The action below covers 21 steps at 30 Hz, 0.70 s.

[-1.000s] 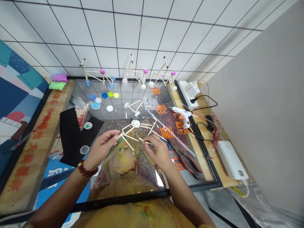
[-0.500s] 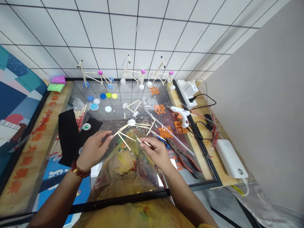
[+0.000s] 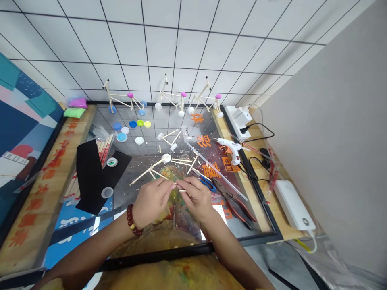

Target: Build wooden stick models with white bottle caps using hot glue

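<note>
My left hand [image 3: 153,201], with a beaded bracelet at the wrist, has its fingers pinched against the fingertips of my right hand [image 3: 197,198]. A short pale wooden stick [image 3: 183,191] shows in the right hand's fingers. A small pale end peeks out where the two hands meet; the rest is covered by fingers. Just beyond lies a stick frame [image 3: 155,165] with a white round disc [image 3: 166,158] at its far end; its nearer legs run behind my left hand. Another joined stick piece [image 3: 192,164] lies to its right.
Blue-handled snips [image 3: 207,183], pliers [image 3: 237,207] and a white glue gun [image 3: 230,149] lie on the right. Black sheets [image 3: 90,173] and stick bundles [image 3: 105,146] are on the left. Several finished stick models with pink tops [image 3: 183,95] stand along the back wall.
My left hand has let go of the stick frame and moved right, to my right hand's fingertips. The frame now rests on the table. My right hand still holds the stick.
</note>
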Tool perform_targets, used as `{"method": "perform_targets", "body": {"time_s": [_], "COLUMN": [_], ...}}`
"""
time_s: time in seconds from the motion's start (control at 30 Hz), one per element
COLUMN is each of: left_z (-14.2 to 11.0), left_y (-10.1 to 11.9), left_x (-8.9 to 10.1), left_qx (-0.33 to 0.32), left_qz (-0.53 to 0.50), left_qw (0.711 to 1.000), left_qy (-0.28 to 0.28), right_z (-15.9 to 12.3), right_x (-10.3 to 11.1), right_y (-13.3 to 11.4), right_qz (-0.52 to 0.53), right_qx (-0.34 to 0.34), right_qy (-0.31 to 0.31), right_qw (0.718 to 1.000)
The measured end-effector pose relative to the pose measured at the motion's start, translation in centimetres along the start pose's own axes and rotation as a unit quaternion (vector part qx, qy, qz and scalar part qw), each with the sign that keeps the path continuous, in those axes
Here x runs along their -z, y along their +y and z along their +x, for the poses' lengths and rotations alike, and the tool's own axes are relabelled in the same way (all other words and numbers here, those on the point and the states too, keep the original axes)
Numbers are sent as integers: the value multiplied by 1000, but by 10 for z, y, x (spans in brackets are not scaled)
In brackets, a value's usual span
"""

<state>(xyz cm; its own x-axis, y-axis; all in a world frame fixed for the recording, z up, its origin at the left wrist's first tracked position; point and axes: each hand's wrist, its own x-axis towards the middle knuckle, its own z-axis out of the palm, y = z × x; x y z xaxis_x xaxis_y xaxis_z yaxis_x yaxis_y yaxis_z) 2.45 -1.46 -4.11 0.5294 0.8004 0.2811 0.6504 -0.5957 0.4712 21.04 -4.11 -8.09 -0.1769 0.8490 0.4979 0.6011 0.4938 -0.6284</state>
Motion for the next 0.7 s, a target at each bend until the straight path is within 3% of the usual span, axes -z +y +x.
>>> {"method": "perform_targets", "body": {"time_s": [0.17, 0.3, 0.5, 0.63, 0.7], "left_z": [11, 19, 20, 19, 19], "left_y": [1, 1, -9, -12, -12], "left_x": [-6, -5, -8, -4, -1], "left_qx": [-73, -94, -112, -86, -34], "left_qz": [51, 46, 1, -64, -129], "left_qw": [994, 990, 986, 983, 981], "left_qy": [59, 93, 123, 146, 141], "right_z": [10, 21, 30, 33, 32], "right_x": [2, 5, -2, 8, 17], "right_y": [5, 1, -3, 11, 16], "right_qz": [-40, -57, 54, 149, 176], "right_qx": [21, 30, -121, -268, -287], "right_qy": [25, 30, 74, 157, 182], "right_qw": [999, 997, 988, 939, 924]}}
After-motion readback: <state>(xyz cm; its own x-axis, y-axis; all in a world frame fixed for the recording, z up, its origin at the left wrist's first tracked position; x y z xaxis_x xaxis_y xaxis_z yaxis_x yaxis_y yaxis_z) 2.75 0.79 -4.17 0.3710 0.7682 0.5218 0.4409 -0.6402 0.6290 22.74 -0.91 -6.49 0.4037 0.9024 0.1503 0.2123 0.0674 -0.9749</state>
